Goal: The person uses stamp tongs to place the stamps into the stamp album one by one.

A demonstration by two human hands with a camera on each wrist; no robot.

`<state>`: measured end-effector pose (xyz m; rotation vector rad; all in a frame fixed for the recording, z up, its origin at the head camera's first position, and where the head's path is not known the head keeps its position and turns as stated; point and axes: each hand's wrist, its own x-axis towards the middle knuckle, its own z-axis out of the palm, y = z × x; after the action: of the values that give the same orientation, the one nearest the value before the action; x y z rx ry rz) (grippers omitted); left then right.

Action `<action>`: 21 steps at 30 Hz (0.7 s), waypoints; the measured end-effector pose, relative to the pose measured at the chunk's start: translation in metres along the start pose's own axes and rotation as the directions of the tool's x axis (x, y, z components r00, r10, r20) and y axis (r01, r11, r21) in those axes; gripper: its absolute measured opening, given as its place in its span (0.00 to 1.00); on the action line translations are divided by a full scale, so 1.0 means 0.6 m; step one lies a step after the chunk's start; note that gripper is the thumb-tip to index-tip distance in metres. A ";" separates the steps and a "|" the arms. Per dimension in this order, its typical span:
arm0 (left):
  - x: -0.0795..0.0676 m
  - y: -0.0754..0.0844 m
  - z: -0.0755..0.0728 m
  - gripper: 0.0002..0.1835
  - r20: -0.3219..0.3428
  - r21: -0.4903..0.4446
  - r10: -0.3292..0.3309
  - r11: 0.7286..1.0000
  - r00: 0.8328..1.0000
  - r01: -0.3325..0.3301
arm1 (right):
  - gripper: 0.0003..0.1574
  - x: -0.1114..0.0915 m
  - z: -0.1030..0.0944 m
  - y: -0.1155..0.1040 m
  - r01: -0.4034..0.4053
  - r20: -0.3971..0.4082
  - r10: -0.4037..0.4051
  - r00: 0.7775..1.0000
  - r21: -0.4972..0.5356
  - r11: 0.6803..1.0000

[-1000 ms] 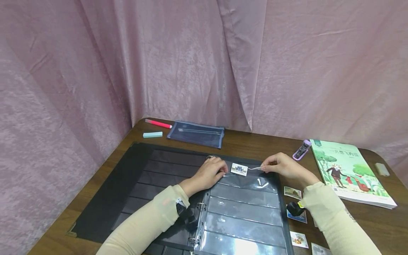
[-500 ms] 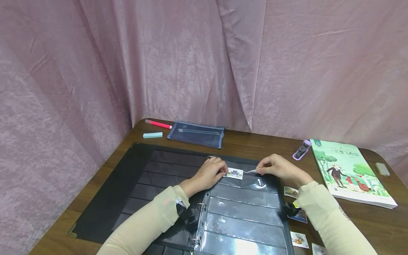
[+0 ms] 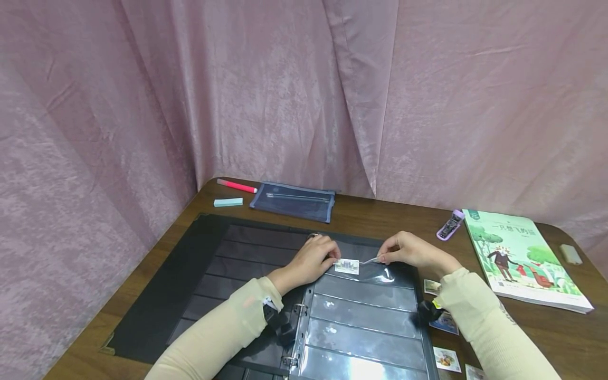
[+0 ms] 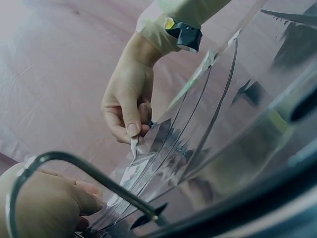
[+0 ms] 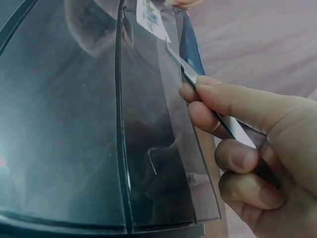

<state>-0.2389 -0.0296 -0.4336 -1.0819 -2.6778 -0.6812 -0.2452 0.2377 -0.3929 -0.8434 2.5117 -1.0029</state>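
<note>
My right hand point(image 3: 412, 252) grips slim metal tweezers point(image 5: 187, 72) with a bent tip, seen closely in the right wrist view. At their tip is a small postage stamp point(image 3: 347, 267) with a toothed edge and a printed building scene. It lies over the top pocket strip of a clear, ring-bound album page point(image 3: 366, 296). My left hand point(image 3: 311, 259) is at that page's upper left, thumb and fingertip pinching the film right beside the stamp. In the left wrist view, a metal ring point(image 4: 94, 173) crosses in front of the left hand point(image 4: 44, 203).
More stamps point(image 3: 446, 359) lie right of the album, partly under the right forearm. A green picture book point(image 3: 524, 258), purple-framed item point(image 3: 450, 225) and whitish block point(image 3: 570, 254) are farther right. At the back are a blue pouch point(image 3: 292, 201), red pen point(image 3: 236, 185) and light-blue bar point(image 3: 228, 202).
The right hand has moved left and slightly toward the wearer, bringing the tweezers and stamp down over the top pocket, close to the left fingertips. The left hand has stayed in place.
</note>
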 end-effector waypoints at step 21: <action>-0.001 -0.003 0.000 0.03 0.000 -0.010 0.012 1.000 1.000 -0.012 | 0.10 -0.013 -0.020 -0.003 -0.057 0.021 0.058 0.998 -0.031 0.998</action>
<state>-0.2399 -0.0309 -0.4343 -1.1002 -2.6684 -0.6936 -0.2441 0.2479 -0.3828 -0.7816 2.5236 -0.9348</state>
